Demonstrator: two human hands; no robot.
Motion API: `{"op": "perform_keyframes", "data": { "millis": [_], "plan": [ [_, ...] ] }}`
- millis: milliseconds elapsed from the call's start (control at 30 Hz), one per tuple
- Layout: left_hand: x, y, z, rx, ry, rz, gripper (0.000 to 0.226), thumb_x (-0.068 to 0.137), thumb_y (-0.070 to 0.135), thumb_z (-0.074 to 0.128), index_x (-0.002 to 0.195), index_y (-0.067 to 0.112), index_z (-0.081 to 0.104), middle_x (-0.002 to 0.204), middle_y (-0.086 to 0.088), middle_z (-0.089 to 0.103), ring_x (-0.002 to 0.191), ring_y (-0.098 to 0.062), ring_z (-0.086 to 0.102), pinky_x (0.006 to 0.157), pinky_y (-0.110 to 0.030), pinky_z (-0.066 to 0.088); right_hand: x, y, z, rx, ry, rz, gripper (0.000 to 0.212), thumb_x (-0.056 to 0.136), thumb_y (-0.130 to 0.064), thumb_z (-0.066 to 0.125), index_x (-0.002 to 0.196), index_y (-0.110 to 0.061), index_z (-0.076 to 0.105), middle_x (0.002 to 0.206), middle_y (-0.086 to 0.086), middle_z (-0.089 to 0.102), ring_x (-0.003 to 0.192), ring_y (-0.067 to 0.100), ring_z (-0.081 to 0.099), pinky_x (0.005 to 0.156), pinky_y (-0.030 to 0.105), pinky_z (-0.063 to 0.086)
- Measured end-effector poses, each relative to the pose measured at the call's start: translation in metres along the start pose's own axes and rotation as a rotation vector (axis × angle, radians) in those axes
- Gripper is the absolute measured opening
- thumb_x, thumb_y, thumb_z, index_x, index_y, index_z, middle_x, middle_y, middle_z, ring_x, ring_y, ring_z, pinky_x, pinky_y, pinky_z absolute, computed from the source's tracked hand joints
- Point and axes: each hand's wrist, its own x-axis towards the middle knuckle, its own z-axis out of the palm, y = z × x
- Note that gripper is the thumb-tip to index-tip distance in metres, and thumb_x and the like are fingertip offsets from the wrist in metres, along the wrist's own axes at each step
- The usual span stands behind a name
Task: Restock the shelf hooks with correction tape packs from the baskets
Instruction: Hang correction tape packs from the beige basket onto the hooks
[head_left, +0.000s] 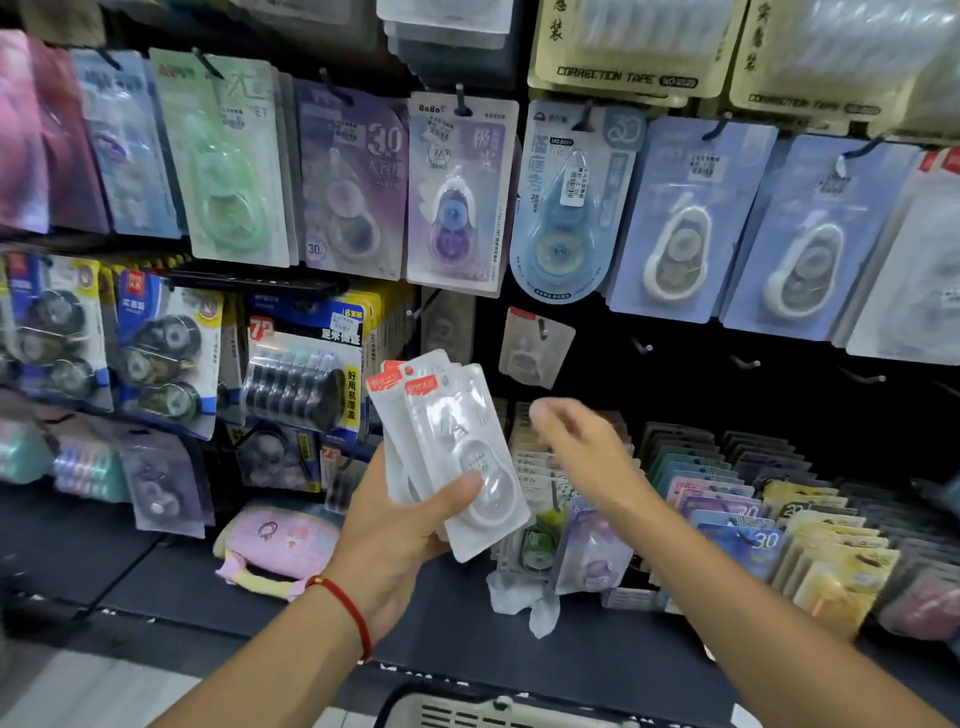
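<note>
Shop pegboard wall (649, 322) showing upper hooks stocked. One white pack (535, 345) hanging below; adjacent hooks (748, 362) bare. Left hand (400, 535) gripping fanned stack of correction tape packs (452, 447). Right hand (576, 441) hovering beside stack, grip loose, holding nothing. Basket (467, 712) at bottom edge. Restocking judged early; most packs unhung.

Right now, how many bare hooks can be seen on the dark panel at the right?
3 show plainly, in a row under the blue packs: one beside the lone hanging pack, one further right, one rightmost. Others may be hidden in the dark.
</note>
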Motion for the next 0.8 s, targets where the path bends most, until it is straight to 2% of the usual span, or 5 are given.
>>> {"op": "perform_keyframes", "data": {
  "millis": [100,333,467,567,800],
  "plan": [
    [-0.001,-0.006,0.005,-0.003,-0.056,-0.032,0.063,0.085,0.019,0.086,0.14,0.029,0.057,0.134,-0.01,0.072,0.119,-0.034,0.072,0.083,-0.047,0.063,-0.044,0.002,0.001,0.02,-0.185,-0.081,0.045,0.085,-0.069,0.063,0.124,-0.046,0.067,0.115,-0.021,0.073,0.105,0.007,0.07,0.089,0.032,0.06],
    [0.002,-0.013,0.017,-0.033,-0.082,-0.07,0.038,0.102,0.037,0.067,0.139,0.036,0.06,0.139,-0.006,0.07,0.123,-0.033,0.07,0.084,-0.046,0.063,-0.066,0.011,-0.009,0.244,-0.101,-0.046,0.031,0.087,-0.046,0.077,0.116,-0.037,0.068,0.108,-0.011,0.078,0.088,0.021,0.077,0.06,0.033,0.061],
    [0.006,-0.011,0.014,0.011,0.03,0.002,0.038,0.1,0.03,0.072,0.136,0.035,0.062,0.135,-0.005,0.072,0.119,-0.033,0.072,0.085,-0.052,0.063,-0.06,0.009,-0.014,0.236,0.026,-0.091,0.026,0.089,-0.044,0.075,0.111,-0.038,0.062,0.105,-0.015,0.077,0.09,0.008,0.075,0.07,0.025,0.06],
    [0.006,-0.01,0.012,0.061,0.17,0.056,0.04,0.093,0.028,0.076,0.131,0.035,0.066,0.126,-0.001,0.076,0.114,-0.028,0.075,0.086,-0.055,0.064,-0.055,0.002,-0.017,0.275,0.069,-0.118,0.026,0.088,-0.047,0.072,0.109,-0.04,0.059,0.099,-0.006,0.077,0.071,0.016,0.073,0.052,0.029,0.054],
    [0.003,-0.003,0.006,0.116,0.266,0.091,0.036,0.093,0.024,0.076,0.127,0.033,0.068,0.119,-0.002,0.078,0.111,-0.028,0.075,0.085,-0.06,0.063,-0.043,-0.006,-0.017,0.329,0.088,-0.123,0.019,0.097,-0.043,0.073,0.109,-0.042,0.058,0.1,-0.004,0.078,0.066,0.036,0.072,0.052,0.034,0.057]
  ]
}}
